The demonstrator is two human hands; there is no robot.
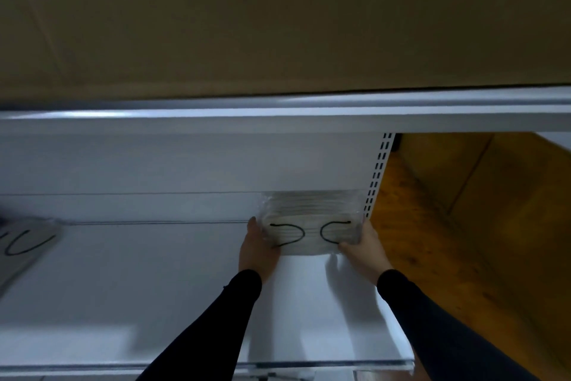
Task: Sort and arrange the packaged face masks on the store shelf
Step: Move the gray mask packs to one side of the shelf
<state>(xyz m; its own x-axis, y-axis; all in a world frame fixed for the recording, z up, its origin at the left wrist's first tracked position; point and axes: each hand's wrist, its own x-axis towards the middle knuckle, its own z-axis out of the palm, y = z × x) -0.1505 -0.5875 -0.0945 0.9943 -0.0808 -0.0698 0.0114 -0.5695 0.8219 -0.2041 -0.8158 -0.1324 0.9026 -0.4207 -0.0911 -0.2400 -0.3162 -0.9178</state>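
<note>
A clear plastic pack of white face masks (310,226) with black ear loops lies on the white shelf (154,288), at its back right corner against the rear panel. My left hand (258,252) holds the pack's left edge, fingers flat along its side. My right hand (363,249) grips the pack's right front corner. Both arms are in black sleeves. A second mask pack (26,244), blurred, lies at the far left of the same shelf.
A white slotted upright (375,176) stands just right of the pack. Past it lies a brown wooden surface (448,226). The white shelf above (278,116) overhangs, carrying a large brown cardboard box (278,19). The shelf's front rail (185,366) runs along the bottom.
</note>
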